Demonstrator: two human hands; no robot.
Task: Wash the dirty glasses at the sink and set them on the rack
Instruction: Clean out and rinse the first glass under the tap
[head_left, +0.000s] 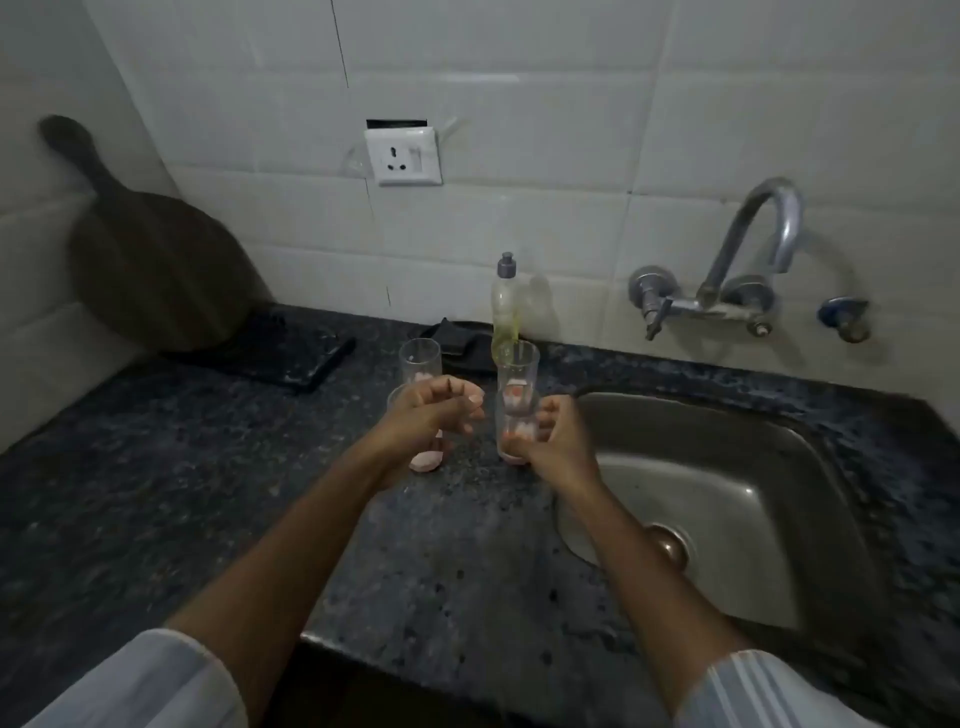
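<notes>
A: Item one, far left — what is standing there?

B: A dark round board (156, 270) is leaning against the tiled wall, with a black tray (291, 353) lying on the counter (208, 493) beside it.

A: Next along?

B: Four glasses are standing in a cluster near the sink's left edge. The back-left glass (420, 358) is sitting upright, mouth up. The left hand (431, 415) is hovering over the front-left glass (402, 402), fingers loosely curled, apparently holding nothing; that glass is lying just under and behind the fingers.

A: And the right side?

B: The right hand (550, 441) is gripping the front-right glass (514, 426) low on its wall, long axis vertical, mouth up, pinkish residue at its base. The back-right glass (517, 366) is standing just behind, a soap bottle (505, 306) behind that.

A: Which way is the wash point lying?

B: The sink (727, 467) is lying to the right, under the tap (753, 249); the right hand is nearer. No rack is showing.
</notes>
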